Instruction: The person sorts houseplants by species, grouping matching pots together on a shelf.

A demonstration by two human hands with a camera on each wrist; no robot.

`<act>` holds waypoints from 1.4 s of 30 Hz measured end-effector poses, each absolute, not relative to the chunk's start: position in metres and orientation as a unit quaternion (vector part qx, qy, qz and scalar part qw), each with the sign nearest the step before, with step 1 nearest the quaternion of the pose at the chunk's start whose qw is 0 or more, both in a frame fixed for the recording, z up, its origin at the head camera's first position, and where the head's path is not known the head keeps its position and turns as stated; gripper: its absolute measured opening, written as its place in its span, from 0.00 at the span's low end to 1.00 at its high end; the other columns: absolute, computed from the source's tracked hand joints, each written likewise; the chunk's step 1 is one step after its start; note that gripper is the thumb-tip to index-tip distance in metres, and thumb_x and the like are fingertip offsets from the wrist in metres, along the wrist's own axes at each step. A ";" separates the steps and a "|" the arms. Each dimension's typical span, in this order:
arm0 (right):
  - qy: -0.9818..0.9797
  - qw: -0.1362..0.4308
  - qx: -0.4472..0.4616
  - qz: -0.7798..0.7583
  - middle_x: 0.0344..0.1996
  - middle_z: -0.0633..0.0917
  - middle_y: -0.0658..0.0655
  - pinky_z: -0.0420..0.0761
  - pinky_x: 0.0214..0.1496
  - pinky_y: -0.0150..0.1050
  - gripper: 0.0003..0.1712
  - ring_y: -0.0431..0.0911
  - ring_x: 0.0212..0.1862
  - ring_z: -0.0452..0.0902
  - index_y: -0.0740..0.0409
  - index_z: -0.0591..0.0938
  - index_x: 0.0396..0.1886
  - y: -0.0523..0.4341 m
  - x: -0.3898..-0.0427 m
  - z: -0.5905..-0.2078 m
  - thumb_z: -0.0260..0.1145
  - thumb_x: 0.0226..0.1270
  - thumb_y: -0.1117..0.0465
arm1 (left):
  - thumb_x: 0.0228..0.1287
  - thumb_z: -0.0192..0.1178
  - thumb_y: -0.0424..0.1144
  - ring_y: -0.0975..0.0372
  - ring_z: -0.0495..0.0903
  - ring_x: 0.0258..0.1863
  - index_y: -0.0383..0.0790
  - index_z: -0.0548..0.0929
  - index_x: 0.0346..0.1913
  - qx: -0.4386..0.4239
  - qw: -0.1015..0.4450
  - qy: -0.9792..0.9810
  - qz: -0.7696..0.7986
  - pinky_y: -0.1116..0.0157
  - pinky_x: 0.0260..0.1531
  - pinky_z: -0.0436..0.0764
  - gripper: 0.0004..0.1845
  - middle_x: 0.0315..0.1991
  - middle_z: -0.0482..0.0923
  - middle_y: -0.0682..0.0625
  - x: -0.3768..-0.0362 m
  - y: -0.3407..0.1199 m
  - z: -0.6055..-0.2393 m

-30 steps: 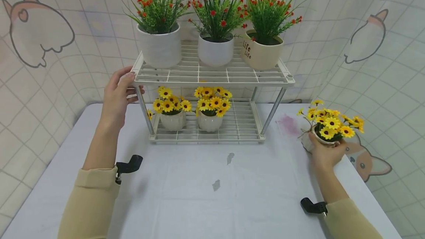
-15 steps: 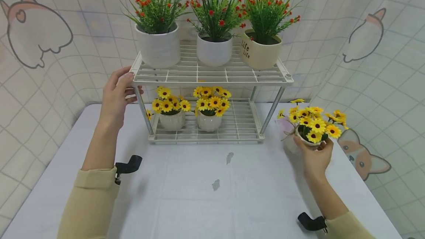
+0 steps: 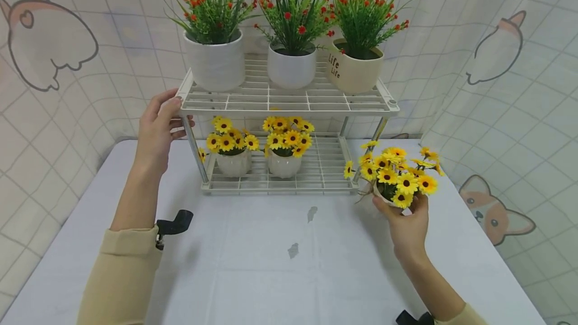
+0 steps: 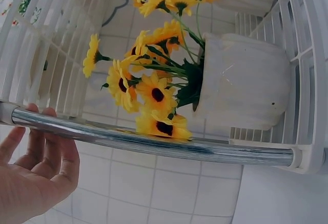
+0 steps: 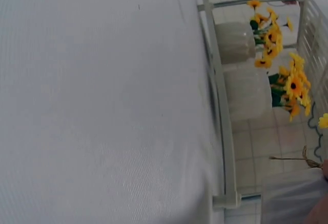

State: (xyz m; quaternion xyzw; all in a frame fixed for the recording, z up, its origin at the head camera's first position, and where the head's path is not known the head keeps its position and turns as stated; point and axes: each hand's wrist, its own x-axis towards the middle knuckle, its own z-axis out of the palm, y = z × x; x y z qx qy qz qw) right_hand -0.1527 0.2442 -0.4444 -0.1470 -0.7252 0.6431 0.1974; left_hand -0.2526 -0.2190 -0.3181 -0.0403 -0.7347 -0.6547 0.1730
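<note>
Item: sunflower pot point(image 3: 394, 180), small white ceramic with yellow dark-centred blooms, gripped from below by right hand point(image 3: 406, 224), lifted clear of table point(image 3: 253, 265), just beside the wire shelf rack point(image 3: 289, 102), lower right corner. Left hand point(image 3: 157, 129) curls round the rack's top left corner, apparently steadying it. Lower tier: two matching pots point(image 3: 257, 157).

Right hand point(image 3: 406, 224) carries sunflower pot point(image 3: 393, 179) from table's right edge inward, lifted, now just beside rack's point(image 3: 289, 102) front right leg.
</note>
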 end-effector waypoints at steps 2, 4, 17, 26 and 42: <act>-0.728 0.192 -0.133 0.645 0.70 0.65 0.52 0.74 0.56 0.26 0.55 0.46 0.69 0.61 0.47 0.57 0.78 0.237 -0.151 -0.444 0.81 0.59 0.60 | 0.81 0.49 0.54 0.58 0.80 0.43 0.53 0.72 0.73 -0.039 0.176 -0.736 -0.653 0.62 0.46 0.74 0.24 0.43 0.80 0.51 -0.252 -0.218 -0.317; -0.730 0.184 -0.120 0.647 0.69 0.65 0.51 0.75 0.55 0.27 0.54 0.46 0.68 0.61 0.46 0.57 0.78 0.229 -0.150 -0.444 0.81 0.59 0.60 | 0.81 0.49 0.55 0.58 0.80 0.44 0.54 0.72 0.72 -0.037 0.176 -0.738 -0.651 0.62 0.47 0.75 0.24 0.43 0.80 0.50 -0.252 -0.218 -0.317; -0.733 0.138 -0.066 0.663 0.65 0.69 0.52 0.74 0.60 0.36 0.52 0.43 0.64 0.63 0.51 0.59 0.76 0.190 -0.166 -0.447 0.81 0.58 0.60 | 0.79 0.52 0.55 0.58 0.81 0.43 0.53 0.73 0.72 -0.036 0.170 -0.728 -0.663 0.64 0.46 0.77 0.25 0.46 0.80 0.49 -0.252 -0.218 -0.317; -0.723 0.154 -0.078 0.669 0.65 0.71 0.59 0.60 0.72 0.49 0.51 0.50 0.66 0.64 0.59 0.63 0.73 0.167 -0.194 -0.453 0.83 0.55 0.61 | 0.81 0.48 0.55 0.59 0.80 0.44 0.54 0.71 0.73 -0.031 0.176 -0.743 -0.645 0.62 0.47 0.74 0.24 0.44 0.81 0.51 -0.254 -0.219 -0.319; -0.702 0.170 -0.057 0.689 0.72 0.65 0.64 0.55 0.77 0.44 0.49 0.53 0.76 0.58 0.67 0.57 0.74 0.139 -0.231 -0.436 0.77 0.61 0.70 | 0.80 0.50 0.56 0.58 0.81 0.44 0.54 0.72 0.73 -0.033 0.177 -0.738 -0.651 0.64 0.46 0.76 0.25 0.44 0.80 0.49 -0.252 -0.219 -0.319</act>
